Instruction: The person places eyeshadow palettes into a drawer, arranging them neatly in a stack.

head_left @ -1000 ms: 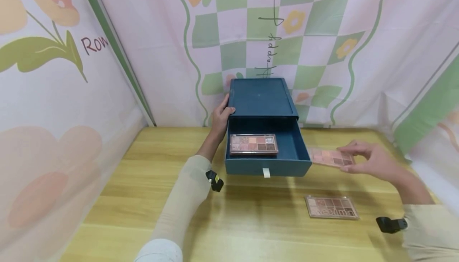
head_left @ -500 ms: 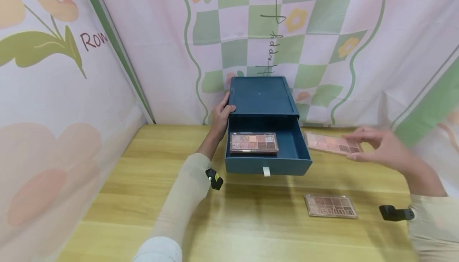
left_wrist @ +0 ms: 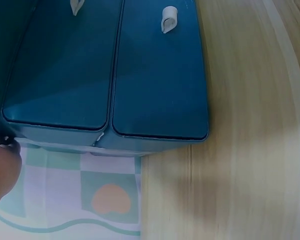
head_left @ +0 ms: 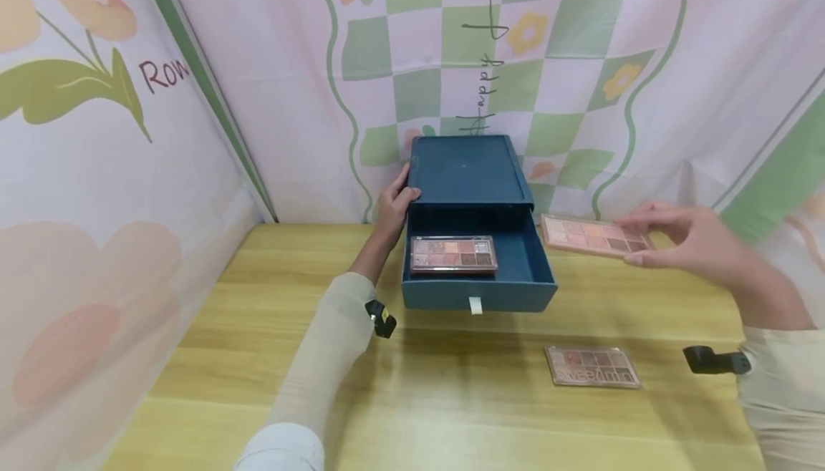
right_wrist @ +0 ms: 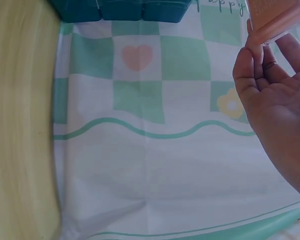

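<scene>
A dark blue drawer cabinet (head_left: pixel 460 170) stands against the backdrop, its top drawer (head_left: pixel 478 298) pulled out. One eyeshadow palette (head_left: pixel 453 255) is inside, toward the drawer's left side. My left hand (head_left: pixel 393 207) rests on the cabinet's left side, fingers along the wall and thumb on the top edge; only part of that hand shows in the left wrist view. Right of the cabinet, my right hand (head_left: pixel 699 245) pinches a second palette (head_left: pixel 576 233) by its right end, held up above the table. A third palette (head_left: pixel 593 366) lies on the table, front right.
The wooden table (head_left: pixel 451 399) meets a patterned cloth backdrop (head_left: pixel 412 34) behind the cabinet. More cloth hangs on the left and right. Lower drawer fronts (left_wrist: pixel 160 75) with small white pull tabs show in the left wrist view.
My right hand has lifted its palette from beside the drawer, raising it along the cabinet's right side. The left hand stays on the cabinet.
</scene>
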Demonstrator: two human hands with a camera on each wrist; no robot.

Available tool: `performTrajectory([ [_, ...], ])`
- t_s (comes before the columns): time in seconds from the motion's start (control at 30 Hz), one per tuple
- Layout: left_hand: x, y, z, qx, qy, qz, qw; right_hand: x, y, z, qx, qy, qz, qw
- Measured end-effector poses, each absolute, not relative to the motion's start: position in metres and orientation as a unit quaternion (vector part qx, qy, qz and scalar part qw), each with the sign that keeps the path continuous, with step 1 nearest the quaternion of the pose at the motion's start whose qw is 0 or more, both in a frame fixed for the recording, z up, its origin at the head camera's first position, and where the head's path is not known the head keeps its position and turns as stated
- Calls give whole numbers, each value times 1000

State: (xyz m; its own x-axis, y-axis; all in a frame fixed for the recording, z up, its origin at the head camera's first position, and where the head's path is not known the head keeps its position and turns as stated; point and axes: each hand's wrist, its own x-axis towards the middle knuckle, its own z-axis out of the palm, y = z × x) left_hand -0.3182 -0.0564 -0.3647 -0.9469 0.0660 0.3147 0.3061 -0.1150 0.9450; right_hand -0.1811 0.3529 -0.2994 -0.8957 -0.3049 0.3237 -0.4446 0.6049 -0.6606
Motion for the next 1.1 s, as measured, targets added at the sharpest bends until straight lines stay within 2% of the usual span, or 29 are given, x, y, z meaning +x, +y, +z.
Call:
performTrajectory([
  [0.4, -316, -66, -358, -156, -684, -710, 63, -186, 314, -285, 258, -882, 380, 108],
  [1.1, -319, -78, -348, -174, -726, -665, 30, -209, 228, -283, 300, -897, 315, 74],
])
